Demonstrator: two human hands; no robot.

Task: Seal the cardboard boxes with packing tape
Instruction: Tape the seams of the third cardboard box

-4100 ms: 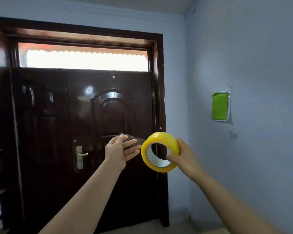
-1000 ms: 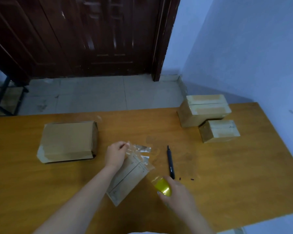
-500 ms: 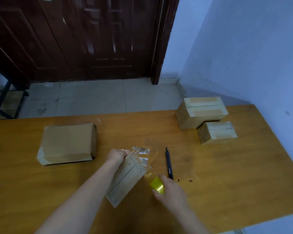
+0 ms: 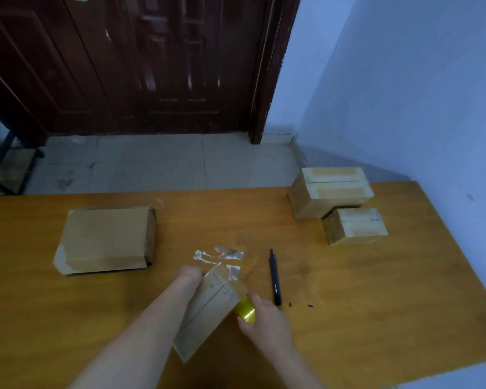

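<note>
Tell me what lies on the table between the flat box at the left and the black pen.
In the head view, crumpled clear tape scraps lie between the flat box and the black pen; the rest is bare table.

There is just one camera, and it sits on the person's head. It looks forward and down, from high up, onto a flat orange-brown wooden table (image 4: 376,318). The person's two bare arms reach in from the bottom edge, so the near part of the table is very close. The left hand (image 4: 190,273) and right hand (image 4: 267,318) show low in the middle. Farther away, at the top, the camera sees the grey tiled floor (image 4: 152,164), a dark brown wooden door (image 4: 141,63) and a pale blue wall (image 4: 404,94) on the right side.
</note>
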